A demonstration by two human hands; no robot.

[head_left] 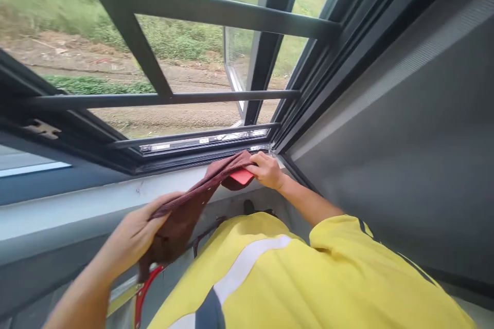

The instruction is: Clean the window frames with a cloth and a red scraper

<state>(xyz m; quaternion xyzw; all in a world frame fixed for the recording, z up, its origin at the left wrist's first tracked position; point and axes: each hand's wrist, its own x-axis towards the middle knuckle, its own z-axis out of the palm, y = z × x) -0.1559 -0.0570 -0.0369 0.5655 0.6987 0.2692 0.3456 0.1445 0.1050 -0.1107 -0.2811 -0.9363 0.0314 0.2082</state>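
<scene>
Head view, both hands gripping maroon cloth [193, 203], window sill [96, 200]

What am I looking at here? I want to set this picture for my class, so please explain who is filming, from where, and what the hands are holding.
There is no machine here: a person wears a camera on the head, so the one picture looks forward and down at their own two bare hands. The yellow vest at the bottom is the person's own clothing. In front is a dark window frame with a pale sill below it; grass and bare soil show through the glass. The right hand is at the frame's lower corner, pressing the end of a dark red cloth together with a small red thing that I cannot identify. The left hand grips the cloth's other end, nearer the body. A red strap hangs below.
</scene>
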